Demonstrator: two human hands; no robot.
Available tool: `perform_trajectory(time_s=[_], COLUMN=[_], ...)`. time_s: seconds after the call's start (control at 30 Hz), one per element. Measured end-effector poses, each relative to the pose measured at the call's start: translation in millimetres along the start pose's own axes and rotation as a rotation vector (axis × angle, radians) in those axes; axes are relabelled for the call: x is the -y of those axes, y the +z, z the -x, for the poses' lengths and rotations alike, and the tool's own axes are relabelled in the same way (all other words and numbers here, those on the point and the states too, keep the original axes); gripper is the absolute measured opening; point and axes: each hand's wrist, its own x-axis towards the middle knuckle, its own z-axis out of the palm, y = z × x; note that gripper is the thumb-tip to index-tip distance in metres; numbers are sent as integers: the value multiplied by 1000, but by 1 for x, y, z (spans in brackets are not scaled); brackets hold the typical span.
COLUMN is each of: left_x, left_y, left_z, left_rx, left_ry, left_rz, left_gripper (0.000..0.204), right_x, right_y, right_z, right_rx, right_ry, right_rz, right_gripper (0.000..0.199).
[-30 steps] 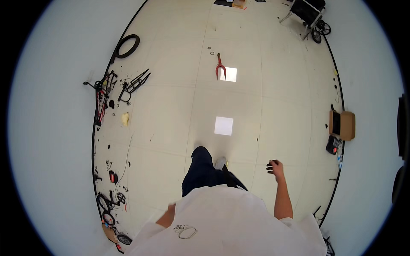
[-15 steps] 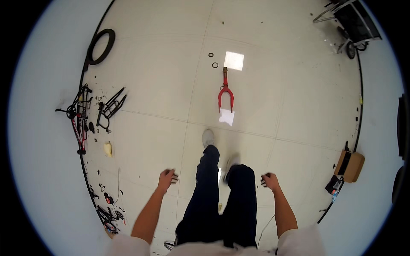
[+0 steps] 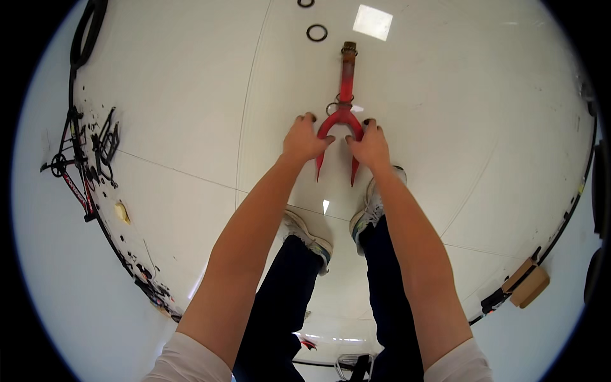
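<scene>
**Both hands on the red fork**

The fork (image 3: 344, 121) lies on the white floor (image 3: 191, 95), top centre of the frame, stem pointing away. The left hand (image 3: 304, 139) grips one blade near the crown; the right hand (image 3: 369, 145) grips the other. A loose ring (image 3: 338, 104) sits around the stem and could slide off if the fork tips. Two black rings (image 3: 316, 32) lie beyond the stem. Shoes (image 3: 372, 207) stand just below the blade tips. A bike frame (image 3: 73, 175) rests far left, a box (image 3: 527, 284) lower right.

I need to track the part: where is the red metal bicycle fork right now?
The red metal bicycle fork lies on the white floor, centre top of the head view, between left hand and right hand.
</scene>
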Motion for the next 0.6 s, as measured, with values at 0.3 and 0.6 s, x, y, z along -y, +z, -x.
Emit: perform_trajectory(time_s=[0.3,0.6], left_x=[4,37], left_y=[30,-22], left_z=[-3,53], left_rx=[-181,-338], left_ry=[121,-73], left_rz=[256,901], left_gripper=[17,8], right_x=[4,83], right_y=[-7,-71], right_z=[-12,32], right_rx=[70,262], right_ry=[-357,-424], right_rz=[8,-267], right_gripper=[25,44])
